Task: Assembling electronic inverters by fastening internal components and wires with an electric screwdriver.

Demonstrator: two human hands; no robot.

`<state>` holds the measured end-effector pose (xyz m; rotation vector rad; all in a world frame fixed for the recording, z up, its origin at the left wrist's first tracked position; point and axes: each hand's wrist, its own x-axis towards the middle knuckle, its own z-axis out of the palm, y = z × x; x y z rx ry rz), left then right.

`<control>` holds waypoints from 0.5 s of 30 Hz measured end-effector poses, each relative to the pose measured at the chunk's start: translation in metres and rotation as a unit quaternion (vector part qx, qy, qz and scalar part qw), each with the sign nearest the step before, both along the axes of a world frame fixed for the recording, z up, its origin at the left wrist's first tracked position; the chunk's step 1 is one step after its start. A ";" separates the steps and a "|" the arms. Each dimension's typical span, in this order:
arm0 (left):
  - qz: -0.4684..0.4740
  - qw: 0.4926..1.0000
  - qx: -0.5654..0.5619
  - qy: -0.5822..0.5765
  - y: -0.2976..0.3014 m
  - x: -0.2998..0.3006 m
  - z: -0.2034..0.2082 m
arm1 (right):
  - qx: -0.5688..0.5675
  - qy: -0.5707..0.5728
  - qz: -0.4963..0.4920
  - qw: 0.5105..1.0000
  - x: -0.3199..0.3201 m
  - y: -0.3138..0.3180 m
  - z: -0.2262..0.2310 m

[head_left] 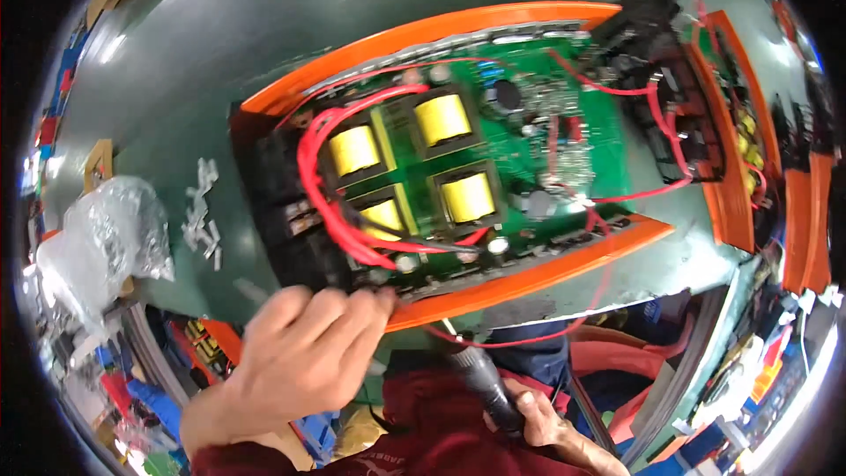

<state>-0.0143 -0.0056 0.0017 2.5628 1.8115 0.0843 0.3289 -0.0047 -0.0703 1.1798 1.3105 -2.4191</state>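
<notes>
My left hand is at the near left corner of an orange metal case. Its fingers are curled together over the edge, their tips partly hidden. Inside the case lies a green circuit board with yellow-wrapped transformers and a loop of thick red cable. Below the near side panel, my right hand is closed around a black power screwdriver. Its bit points up toward the panel's outer face; whether it touches a screw I cannot tell. A thin red wire hangs over the panel beside it.
Small whitish pieces lie on the green tabletop, left of the case, near a clear plastic bag. A black end part is wired at the right. Further orange panels stand at the far right.
</notes>
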 end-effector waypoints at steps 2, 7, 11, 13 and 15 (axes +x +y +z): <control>0.057 0.998 0.031 0.001 -0.019 -0.002 0.027 | 0.077 -0.039 -0.048 0.995 0.031 -0.004 -0.002; 0.323 0.931 0.167 -0.033 -0.075 -0.053 0.003 | 0.221 -0.189 -0.241 0.926 0.080 0.032 0.015; 0.475 0.853 0.215 -0.024 -0.102 -0.090 -0.041 | 0.412 -0.332 -0.177 0.830 0.070 0.089 0.046; 0.491 0.847 0.200 -0.034 -0.088 -0.084 -0.059 | 0.497 -0.372 -0.163 0.767 0.059 0.110 0.056; 0.580 0.786 0.128 -0.171 -0.078 -0.080 -0.074 | 0.631 -0.369 -0.113 0.673 0.088 0.134 0.037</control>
